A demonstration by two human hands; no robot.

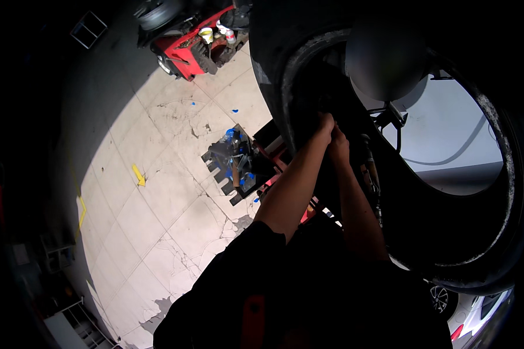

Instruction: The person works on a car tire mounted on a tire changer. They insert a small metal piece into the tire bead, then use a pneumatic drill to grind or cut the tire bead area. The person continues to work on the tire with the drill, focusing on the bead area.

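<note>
A large black tire [509, 157] stands upright in front of me and to my right, with a pale worn ring around its opening. Both my arms reach up into the dark part of it. My left hand [326, 123] is slightly farther in, and my right hand [339, 146] sits close against it, just nearer to me. The fingers of both look curled together, but deep shadow hides their tips and whatever they grip. Beside my right forearm hangs a slim tool with a hose [370, 166], untouched by either hand.
Left of the tire, a dark tray [239, 163] holds tools and blue scraps. A red machine [183, 55] bearing cups stands at the far left. Pale cracked floor tiles [169, 151] carry a yellow arrow [138, 175]. Part of a car [442, 299] shows at lower right.
</note>
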